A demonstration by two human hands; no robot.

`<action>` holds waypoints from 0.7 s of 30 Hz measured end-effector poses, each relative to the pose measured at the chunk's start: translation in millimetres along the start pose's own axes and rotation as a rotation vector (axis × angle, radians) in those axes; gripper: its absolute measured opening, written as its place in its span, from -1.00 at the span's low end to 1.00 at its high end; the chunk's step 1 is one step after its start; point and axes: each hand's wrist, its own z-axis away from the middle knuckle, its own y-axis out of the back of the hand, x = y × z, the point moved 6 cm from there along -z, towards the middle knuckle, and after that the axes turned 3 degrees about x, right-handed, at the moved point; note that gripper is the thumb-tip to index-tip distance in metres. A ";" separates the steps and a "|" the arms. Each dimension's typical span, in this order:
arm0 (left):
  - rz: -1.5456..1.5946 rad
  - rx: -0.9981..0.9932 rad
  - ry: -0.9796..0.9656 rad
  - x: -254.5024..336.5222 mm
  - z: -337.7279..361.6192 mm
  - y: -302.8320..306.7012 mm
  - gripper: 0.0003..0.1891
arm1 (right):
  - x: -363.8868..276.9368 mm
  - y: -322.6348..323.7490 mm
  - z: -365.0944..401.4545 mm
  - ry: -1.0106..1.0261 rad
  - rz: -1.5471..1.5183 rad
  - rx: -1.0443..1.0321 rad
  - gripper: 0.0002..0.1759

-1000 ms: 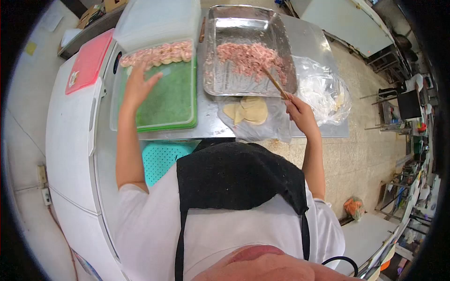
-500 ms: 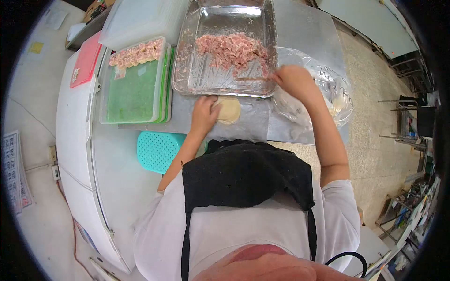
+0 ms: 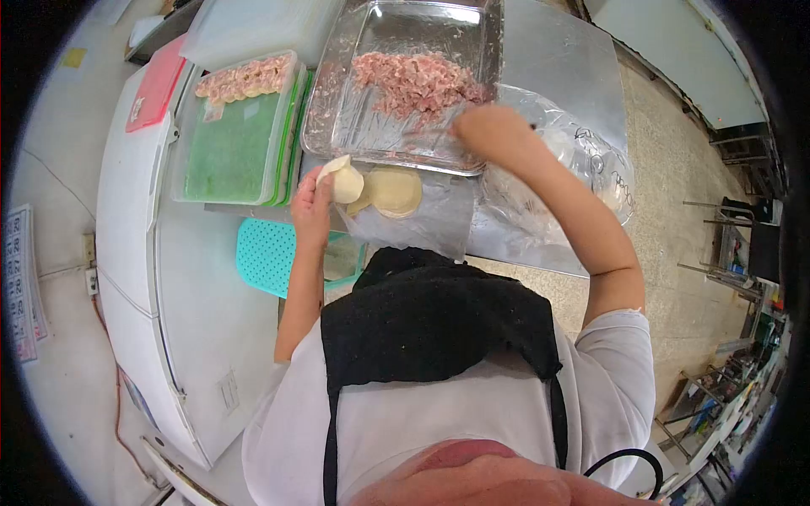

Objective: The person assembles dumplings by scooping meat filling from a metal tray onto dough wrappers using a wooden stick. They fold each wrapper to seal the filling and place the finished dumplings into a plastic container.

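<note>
Cream wrapper [image 3: 344, 182]: pinched in left hand [image 3: 310, 202], just nearside of tray [image 3: 371, 145].
Right hand [image 3: 489, 133]: closed round blurred stick [image 3: 430, 131], over tray's near-right corner.
Metal table [image 3: 582, 51]: grey, beneath tray.
Beige floor [image 3: 666, 169]: right of tray.
White appliance [image 3: 126, 253]: left of tray.

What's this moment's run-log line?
left hand: holding dough round; right hand: holding stick over metal tray; meat: in metal tray; other dough rounds: on plastic sheet
</note>
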 end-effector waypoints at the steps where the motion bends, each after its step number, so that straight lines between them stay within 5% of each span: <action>1: 0.006 0.006 0.004 4.6 0.5 1.7 -0.74 | 11.2 4.6 -9.1 -0.017 0.048 0.019 -0.79; 4: 0.231 0.049 0.132 20.9 -0.7 7.6 -0.72 | 29.3 3.6 -34.7 -0.066 0.103 0.096 -0.78; 6: -0.388 -0.129 -0.138 57.4 -1.9 -5.9 -0.76 | 32.1 -16.2 -48.3 -0.106 0.108 0.151 -0.77; 13: -0.393 -0.178 -0.266 76.2 -13.3 18.0 -0.77 | 33.7 -69.4 -62.6 -0.256 -0.015 0.198 -0.73; 15: -0.570 -0.174 -0.606 87.7 -21.2 27.0 -0.75 | 26.3 -65.1 -63.3 -0.194 0.005 0.179 -0.70; 16: -0.564 -0.173 -0.601 88.3 -24.0 31.3 -0.75 | 19.0 -64.0 -60.7 -0.195 -0.037 0.122 -0.65; 18: -0.348 -0.179 -0.156 75.8 -40.1 42.6 -0.76 | 3.9 -71.0 -56.7 -0.201 -0.074 0.062 -0.61; 21: -0.402 -0.150 -0.228 91.4 -54.6 43.1 -0.77 | -28.7 -90.3 -53.1 -0.118 -0.218 -0.073 -0.53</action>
